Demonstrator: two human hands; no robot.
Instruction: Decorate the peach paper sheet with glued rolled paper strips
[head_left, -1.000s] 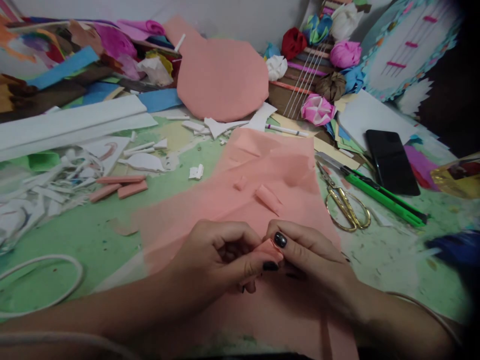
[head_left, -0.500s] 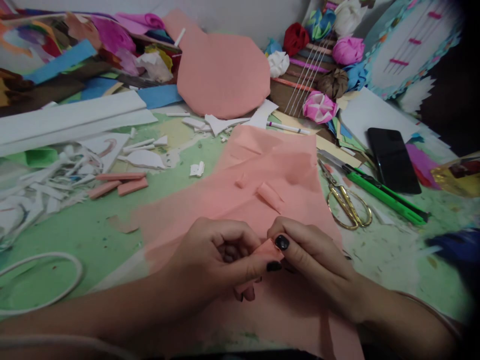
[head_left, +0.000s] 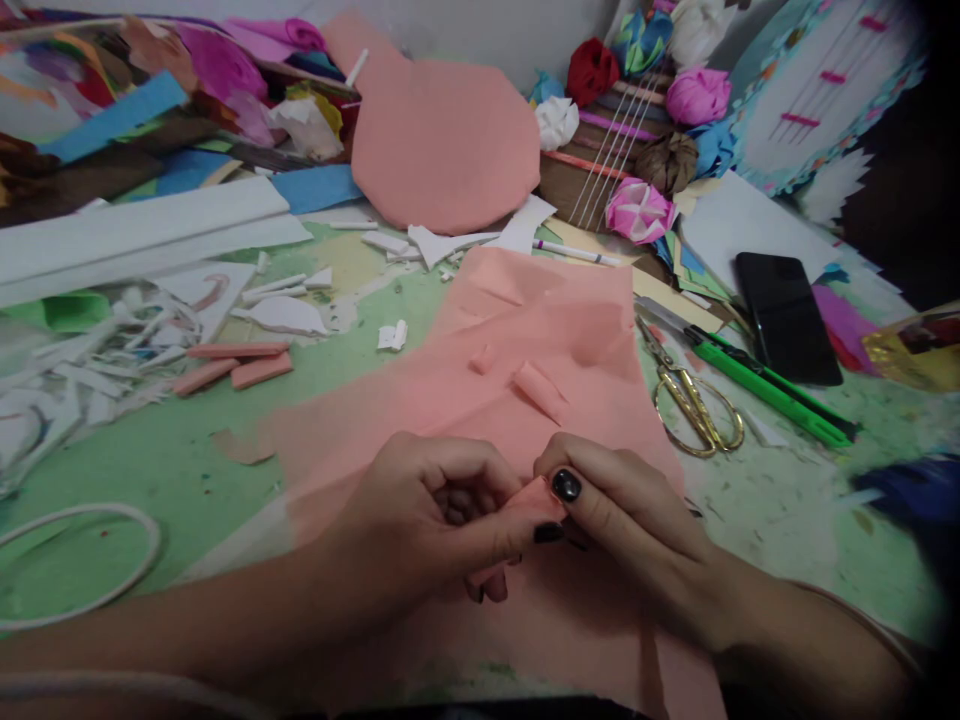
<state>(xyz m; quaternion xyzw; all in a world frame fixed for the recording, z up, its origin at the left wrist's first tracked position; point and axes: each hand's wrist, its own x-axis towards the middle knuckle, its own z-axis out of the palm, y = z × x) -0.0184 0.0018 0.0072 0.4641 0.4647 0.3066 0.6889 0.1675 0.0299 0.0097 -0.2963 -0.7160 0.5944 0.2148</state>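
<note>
Between my two hands is a small piece wrapped in salmon-pink paper [head_left: 530,497]. My left hand [head_left: 442,510] is closed around it, thumb along its near side. My right hand [head_left: 622,510] pinches its right end, black-nailed thumb pressed on the tip; most of the piece is hidden by fingers. Below them a large sheet of salmon-pink crepe paper [head_left: 420,400] lies creased on the table. On that sheet, just beyond my hands, rest a curled paper scrap [head_left: 538,390] and a smaller scrap [head_left: 481,358]. Several pink-wrapped strips [head_left: 240,365] lie to the left.
Gold-handled scissors [head_left: 697,415], a green box cutter [head_left: 772,385] and a black phone [head_left: 787,315] lie on the right. White foam offcuts [head_left: 97,360] cover the left. At the back stand a pink guitar-shaped cutout [head_left: 446,145] and a flower-decorated stringed piece [head_left: 607,150]. A white cable [head_left: 154,540] loops at left.
Almost nothing differs. Both hands keep the same grip on the pink-wrapped piece, with only a very slight shift of the fingers and of the view.
</note>
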